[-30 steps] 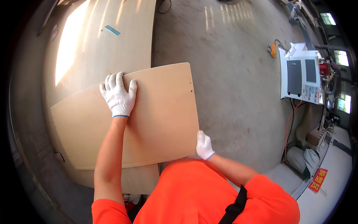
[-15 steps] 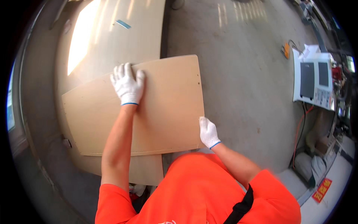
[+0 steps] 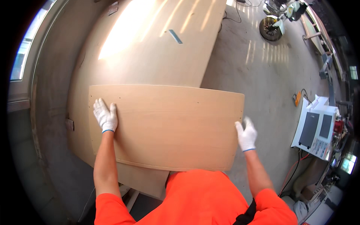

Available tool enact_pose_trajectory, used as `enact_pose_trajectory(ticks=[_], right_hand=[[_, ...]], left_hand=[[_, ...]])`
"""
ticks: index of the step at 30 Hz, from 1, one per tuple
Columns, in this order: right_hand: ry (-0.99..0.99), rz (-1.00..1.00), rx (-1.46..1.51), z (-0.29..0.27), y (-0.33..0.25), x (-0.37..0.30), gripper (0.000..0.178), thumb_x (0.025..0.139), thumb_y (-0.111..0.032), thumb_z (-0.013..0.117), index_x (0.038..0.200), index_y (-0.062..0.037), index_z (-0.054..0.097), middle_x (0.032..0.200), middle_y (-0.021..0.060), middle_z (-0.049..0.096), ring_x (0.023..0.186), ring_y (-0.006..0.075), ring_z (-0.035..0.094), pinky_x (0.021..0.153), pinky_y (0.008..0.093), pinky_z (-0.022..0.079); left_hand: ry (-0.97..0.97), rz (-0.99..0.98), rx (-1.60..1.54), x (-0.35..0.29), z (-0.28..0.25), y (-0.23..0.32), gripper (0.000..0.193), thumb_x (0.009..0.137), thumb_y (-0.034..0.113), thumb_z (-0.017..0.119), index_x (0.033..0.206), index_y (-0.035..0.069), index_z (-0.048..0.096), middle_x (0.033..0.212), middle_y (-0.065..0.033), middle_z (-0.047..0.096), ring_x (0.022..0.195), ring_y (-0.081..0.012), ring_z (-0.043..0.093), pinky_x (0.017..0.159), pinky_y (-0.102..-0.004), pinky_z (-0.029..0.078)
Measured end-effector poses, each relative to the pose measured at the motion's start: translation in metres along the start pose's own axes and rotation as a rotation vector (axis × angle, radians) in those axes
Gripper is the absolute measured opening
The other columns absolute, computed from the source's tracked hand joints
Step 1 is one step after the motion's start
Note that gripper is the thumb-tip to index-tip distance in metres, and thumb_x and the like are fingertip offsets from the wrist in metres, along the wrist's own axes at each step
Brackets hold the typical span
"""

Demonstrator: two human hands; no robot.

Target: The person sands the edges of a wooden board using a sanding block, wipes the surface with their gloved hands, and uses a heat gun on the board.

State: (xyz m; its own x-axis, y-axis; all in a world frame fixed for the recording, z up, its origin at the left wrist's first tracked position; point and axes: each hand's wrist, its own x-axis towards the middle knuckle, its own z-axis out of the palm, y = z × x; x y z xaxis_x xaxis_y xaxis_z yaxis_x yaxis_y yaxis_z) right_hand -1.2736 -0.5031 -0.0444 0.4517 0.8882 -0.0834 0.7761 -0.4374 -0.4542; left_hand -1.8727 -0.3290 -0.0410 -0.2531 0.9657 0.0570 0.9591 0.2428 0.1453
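Note:
A large pale wooden panel (image 3: 176,127) with small holes near its edges lies across the table in front of me and overhangs on the right. My left hand (image 3: 106,116), in a white knitted glove, rests on the panel near its left end, fingers stretched out. At the right edge is my right hand (image 3: 246,135), gloved the same way and slightly blurred. Its thumb is at the panel's rim, while the fingers stand apart from the thumb, outside the edge.
Beneath the panel, the long wooden table (image 3: 150,71) runs away from me, with a small grey-blue strip (image 3: 175,36) on it. Concrete floor (image 3: 240,67) lies to the right. A white machine (image 3: 315,125) with dark panels, an orange object (image 3: 297,99) and a wheeled vehicle (image 3: 270,28) stand there.
The panel has turned so that its long side lies more squarely before me. My left hand has moved to its left end; my right hand has loosened from gripping the right edge. The view has shifted.

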Motion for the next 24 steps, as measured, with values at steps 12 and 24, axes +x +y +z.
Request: enact_pose_trajectory(ticks=[12,24], right_hand=[[-0.201,-0.827,-0.076,0.186,-0.347,0.035,0.092,0.095,-0.056,0.063,0.150,0.0143,0.042,0.160,0.0348,0.037,0.152,0.0516,0.030,0.128,0.0606,0.017],[-0.271,-0.740,-0.332,0.079,-0.223,0.074,0.084,0.089,-0.046,0.077,0.140,0.0165,0.052,0.150,0.0387,0.048,0.144,0.0531,0.042,0.123,0.0577,0.030]], left_hand=[[0.066,-0.010,0.074,-0.009,0.012,-0.001,0.076,0.101,0.044,0.059,0.159,-0.001,0.038,0.168,-0.0242,0.032,0.157,-0.0427,0.025,0.128,-0.0555,0.016],[0.099,-0.023,0.058,-0.006,0.002,-0.002,0.075,0.100,0.041,0.060,0.158,-0.003,0.038,0.167,-0.0258,0.033,0.156,-0.0435,0.027,0.128,-0.0570,0.017]])
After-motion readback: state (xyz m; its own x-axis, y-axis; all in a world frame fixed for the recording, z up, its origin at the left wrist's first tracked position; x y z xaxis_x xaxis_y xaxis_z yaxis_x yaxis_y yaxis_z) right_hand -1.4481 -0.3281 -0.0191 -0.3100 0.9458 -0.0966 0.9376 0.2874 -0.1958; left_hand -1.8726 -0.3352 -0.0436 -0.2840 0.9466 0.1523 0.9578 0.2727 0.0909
